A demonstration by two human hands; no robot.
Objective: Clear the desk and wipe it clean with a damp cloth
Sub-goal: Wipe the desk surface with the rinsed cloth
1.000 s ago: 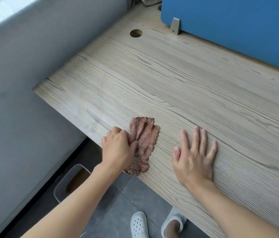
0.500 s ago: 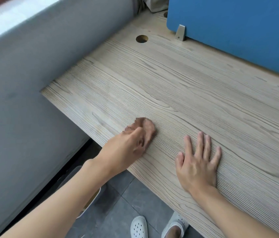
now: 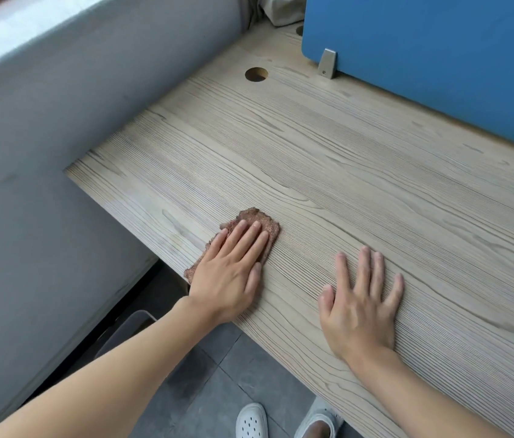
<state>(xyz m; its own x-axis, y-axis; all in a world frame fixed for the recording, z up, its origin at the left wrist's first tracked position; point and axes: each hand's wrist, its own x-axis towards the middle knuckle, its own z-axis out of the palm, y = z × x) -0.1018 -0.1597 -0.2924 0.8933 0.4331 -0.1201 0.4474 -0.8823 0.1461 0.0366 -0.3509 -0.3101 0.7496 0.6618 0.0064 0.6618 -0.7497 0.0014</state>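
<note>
A brown cloth (image 3: 256, 215) is pressed flat on the wooden bench (image 3: 344, 172) by the left hand (image 3: 230, 273), near the front edge and toward the bench's left end. The fingers (image 3: 251, 240) of this hand are held straight and close together on top of the cloth; nothing is gripped by them. Most of the cloth is covered by the hand, and one corner is seen at the bench edge. The right hand (image 3: 360, 308) is laid flat on the bare wood, well apart from the cloth, its fingers (image 3: 364, 267) spread and straight, with nothing held. A blue partition panel (image 3: 439, 58) is fixed at the back by a metal bracket (image 3: 328, 63), and a round cable hole (image 3: 256, 74) is seen near it.
</note>
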